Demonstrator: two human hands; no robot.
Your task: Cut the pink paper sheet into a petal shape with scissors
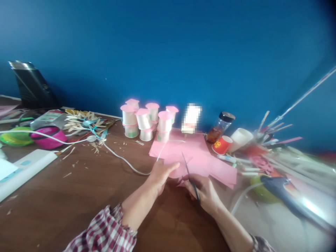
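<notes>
My left hand (pixel 163 173) is closed on a piece of pink paper (pixel 172 169), thumb on top and the other fingers out of sight beneath it. In my right hand (pixel 203 190) is a pair of scissors (pixel 193 185), its dark handle under my fingers and a blade pointing up and away over the paper. A narrow pink strip hangs by the scissors near my right fingertips. Behind both hands, more pink sheets (pixel 194 140) lie spread on the brown table. Whether the blades are closed on the paper I cannot tell.
Several stacked white paper cups (pixel 165 122) with pink paper tops stand behind my left hand. A white cable (pixel 123 162) crosses the table. To the right are a lidded jar (pixel 220 126), a red cup (pixel 222 145) and a glue gun (pixel 278 189). A power strip (pixel 34 168) lies left.
</notes>
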